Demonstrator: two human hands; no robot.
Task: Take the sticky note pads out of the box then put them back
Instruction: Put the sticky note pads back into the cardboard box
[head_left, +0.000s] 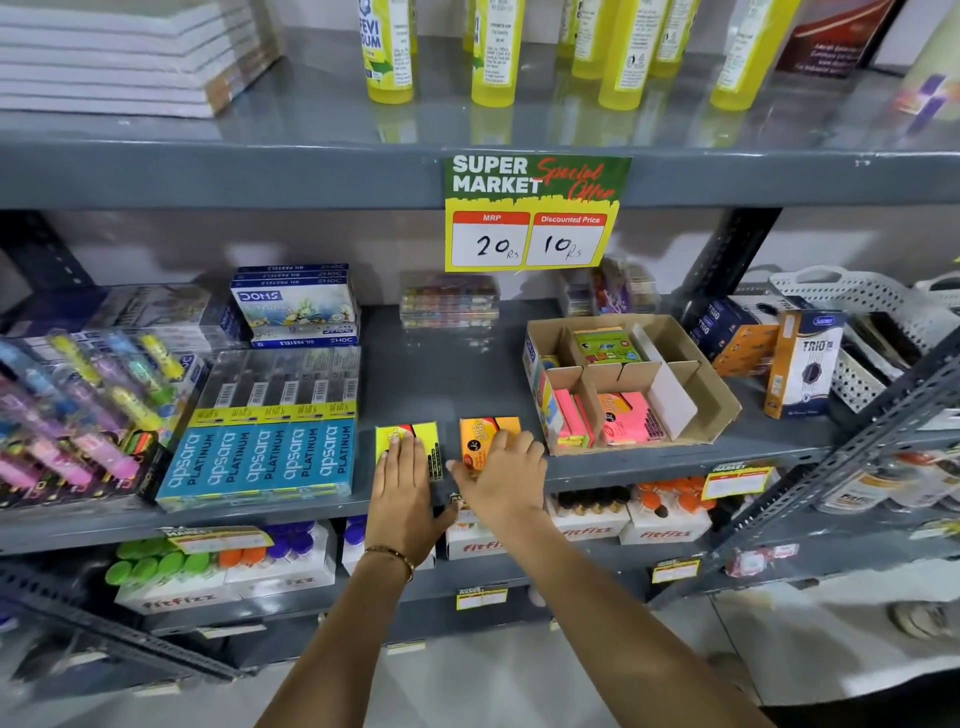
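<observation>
A yellow sticky note pad (423, 436) lies flat on the grey shelf (441, 364), with my left hand (402, 486) resting palm-down on it, fingers straight. Right beside it lies an orange sticky note pad (480, 434); my right hand (501, 478) curls over it, thumb at its left edge and fingers on its top. To the right stands the open cardboard box (717, 400) with dividers. It holds a pink pad (631, 415), pink and yellow pads on edge (571, 421) and a green pad (605, 345).
Blue Apsara pencil packs (265, 457) lie just left of my left hand. Trio boxes (800, 364) and white baskets (852, 296) stand right of the cardboard box. Above, a price sign (532, 213) hangs from the shelf holding yellow glue bottles (493, 52).
</observation>
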